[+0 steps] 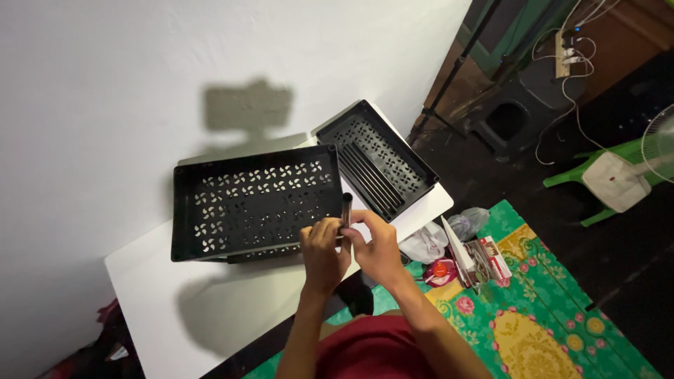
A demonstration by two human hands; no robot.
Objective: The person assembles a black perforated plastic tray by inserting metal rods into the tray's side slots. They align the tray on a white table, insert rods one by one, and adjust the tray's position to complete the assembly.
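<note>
Both hands grip a short black plastic tube, its long axis upright. The left hand and right hand close their fingers around its lower end, just beside the large black perforated plastic tray on the white counter.

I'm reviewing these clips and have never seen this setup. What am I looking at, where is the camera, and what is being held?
There is no machine here: a person works with two bare hands. The single picture comes from a camera worn on the head, looking down past the arms. The left hand and right hand meet over a white table and together grip a short dark tube, held upright. On the table lie two black perforated trays: a large tray and a smaller tray holding dark rods. Beside the table, a green patterned mat covers the floor, with small bags and packets on it.
</note>
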